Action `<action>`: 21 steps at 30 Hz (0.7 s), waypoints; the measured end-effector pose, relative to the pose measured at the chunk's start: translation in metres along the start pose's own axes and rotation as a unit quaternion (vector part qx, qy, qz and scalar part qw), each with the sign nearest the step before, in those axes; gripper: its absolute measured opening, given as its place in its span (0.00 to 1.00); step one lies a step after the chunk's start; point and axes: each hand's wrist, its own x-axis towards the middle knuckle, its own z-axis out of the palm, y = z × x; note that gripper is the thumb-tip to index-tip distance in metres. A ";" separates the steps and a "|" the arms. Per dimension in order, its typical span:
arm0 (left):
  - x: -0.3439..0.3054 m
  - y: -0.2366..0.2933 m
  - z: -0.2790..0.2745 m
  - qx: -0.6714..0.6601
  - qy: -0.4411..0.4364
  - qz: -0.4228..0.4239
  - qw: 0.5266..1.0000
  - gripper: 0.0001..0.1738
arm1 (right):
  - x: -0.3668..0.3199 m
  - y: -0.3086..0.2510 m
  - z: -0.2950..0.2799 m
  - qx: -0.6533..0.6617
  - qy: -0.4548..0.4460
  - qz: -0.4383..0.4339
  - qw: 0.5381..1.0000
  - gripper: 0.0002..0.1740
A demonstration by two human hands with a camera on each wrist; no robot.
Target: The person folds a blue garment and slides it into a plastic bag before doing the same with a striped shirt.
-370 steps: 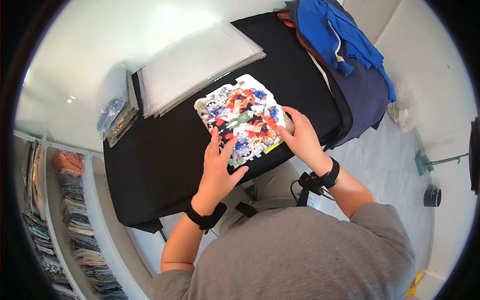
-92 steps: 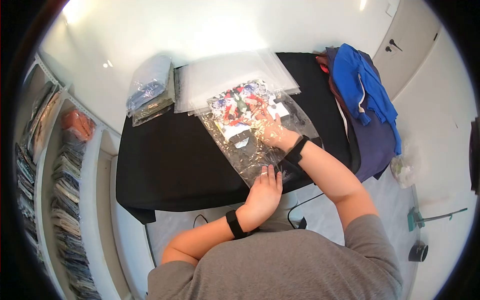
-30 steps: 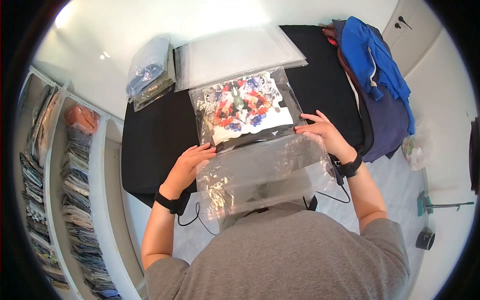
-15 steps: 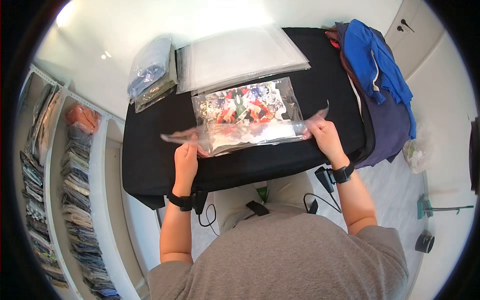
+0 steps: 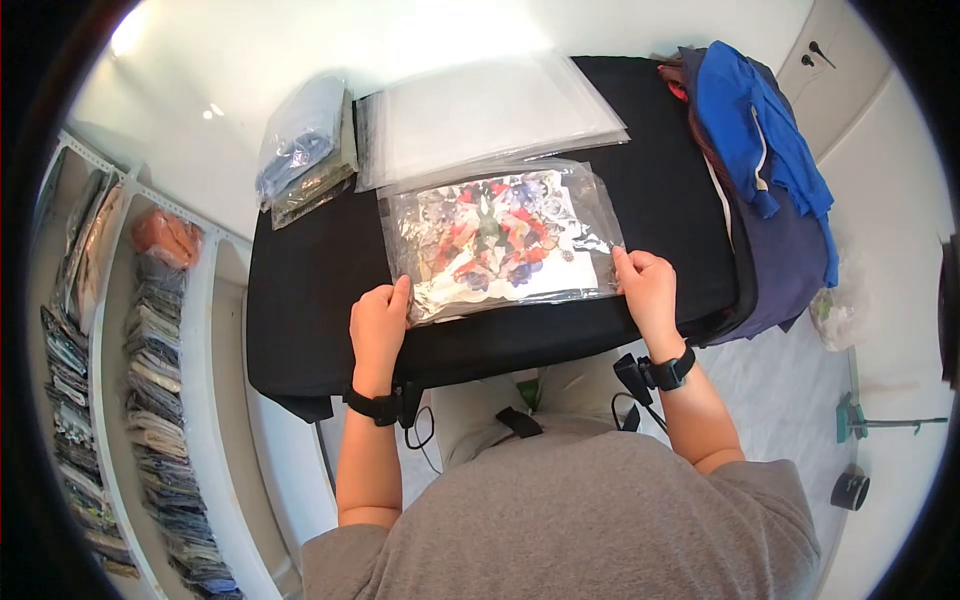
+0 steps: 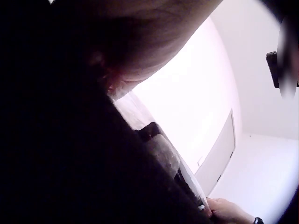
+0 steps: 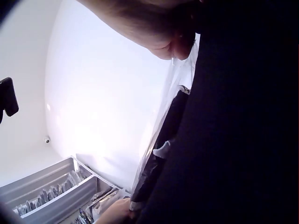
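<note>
In the head view a clear plastic bag (image 5: 590, 200) lies on the black-covered table. Inside it is a folded white garment (image 5: 500, 235) with a bright floral print in red, blue and grey. My left hand (image 5: 378, 330) pinches the bag's near left corner, thumb on top. At the near right corner my right hand (image 5: 648, 290) pinches the bag in the same way. Both wrist views are mostly dark; the left wrist view shows part of the left hand (image 6: 140, 51) above the bag's edge, and the right wrist view shows the right hand (image 7: 159, 28) at the plastic.
A stack of clear plastic bags (image 5: 480, 115) lies behind the bagged garment. Bagged folded clothes (image 5: 305, 150) sit at the back left. Blue and dark garments (image 5: 755, 130) drape over the table's right end. Shelves (image 5: 150, 380) of bagged clothes stand on the left.
The bag's loose near flap, spread toward the body a second ago, has been folded away under the bag. Both hands have gone from resting at the sides to pinching the near corners.
</note>
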 end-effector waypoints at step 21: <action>-0.026 0.055 -0.031 0.055 0.073 0.322 0.942 0.18 | -0.024 -0.060 0.064 -0.274 -0.085 -0.350 0.892 0.21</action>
